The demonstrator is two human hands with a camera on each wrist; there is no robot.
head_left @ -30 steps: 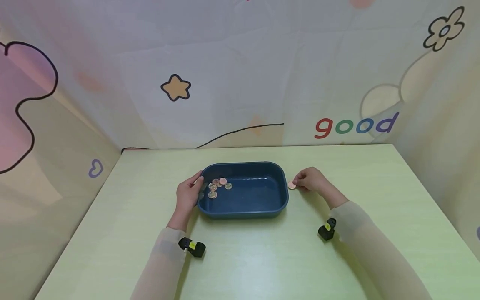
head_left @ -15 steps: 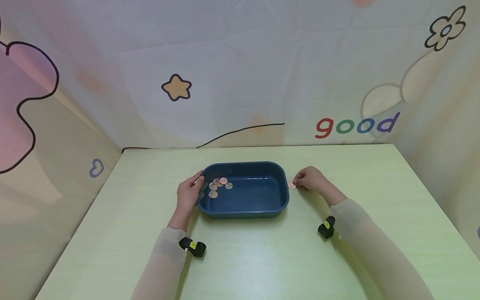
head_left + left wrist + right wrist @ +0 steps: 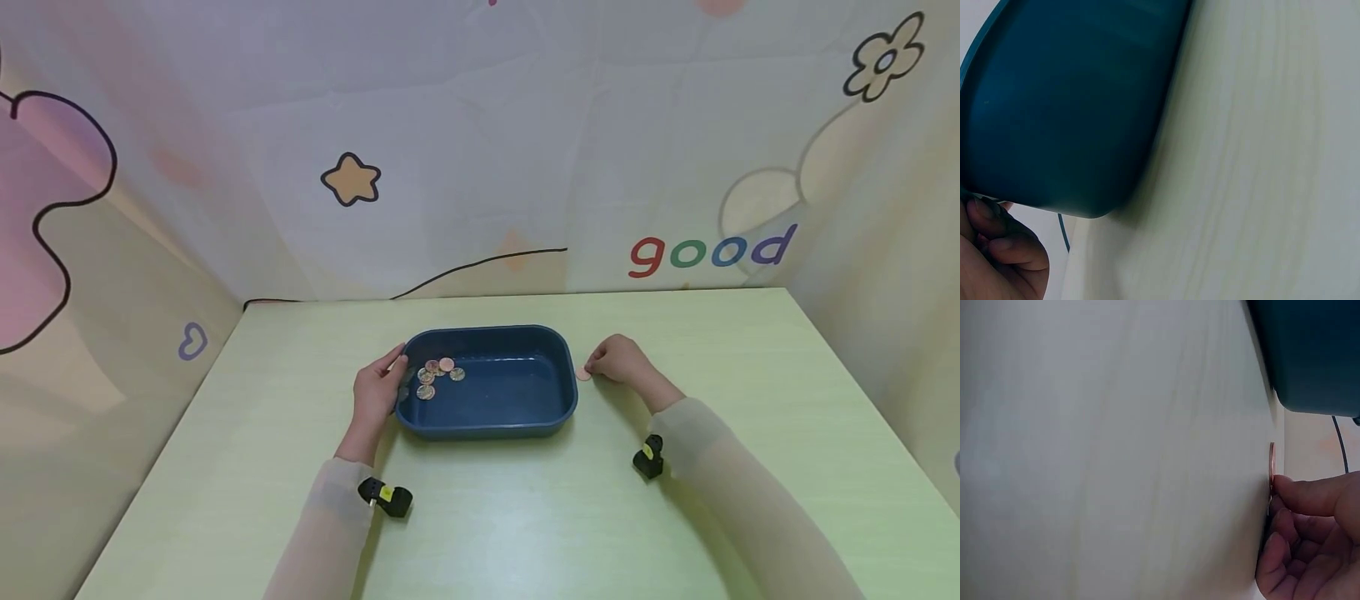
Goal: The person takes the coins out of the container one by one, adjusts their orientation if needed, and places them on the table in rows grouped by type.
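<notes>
In the head view, a dark blue rectangular tub (image 3: 498, 396) stands on the table, with several coins (image 3: 425, 392) lying inside near its left end. My left hand (image 3: 375, 392) grips the tub's left end, thumb at the rim; the left wrist view shows its fingers (image 3: 1019, 250) curled by the tub's edge. Just outside the tub's right end, my right hand (image 3: 621, 360) pinches a copper-coloured coin (image 3: 582, 374) between thumb and finger. From the right wrist, this coin (image 3: 1272, 461) appears edge-on, low at the tabletop, and the other fingers are curled in.
The pale yellow-green table (image 3: 480, 517) extends in front of the tub and to both sides. A printed cloth backdrop (image 3: 480, 167) rises behind the table's back edge and along both sides. Each wrist carries a small black camera (image 3: 386, 496).
The right wrist has shifted slightly to the left, and the pinched coin looks a little flatter. My left hand and the tub hold their places.
</notes>
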